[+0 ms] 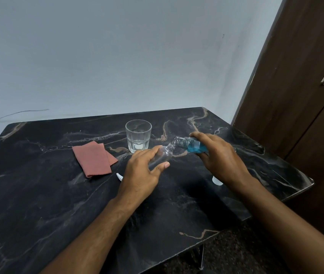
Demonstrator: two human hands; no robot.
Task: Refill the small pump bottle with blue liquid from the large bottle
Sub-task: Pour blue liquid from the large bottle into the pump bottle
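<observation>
My left hand [144, 174] grips the small clear bottle [162, 155], which is tilted with its open neck pointing up and to the right. It looks empty. My right hand [219, 158] holds the large bottle [191, 146] tipped on its side, open mouth toward the left and just above the small bottle's neck. Blue liquid sits in the lower part of the large bottle. A white pump piece [119, 176] lies on the table, mostly hidden behind my left hand. A white cap [217, 180] stands by my right wrist.
A clear drinking glass [138, 135] stands just behind the two bottles. A folded reddish cloth [94, 158] lies to the left. The black marble table [38, 184] ends at the right near a brown wooden door [295, 95].
</observation>
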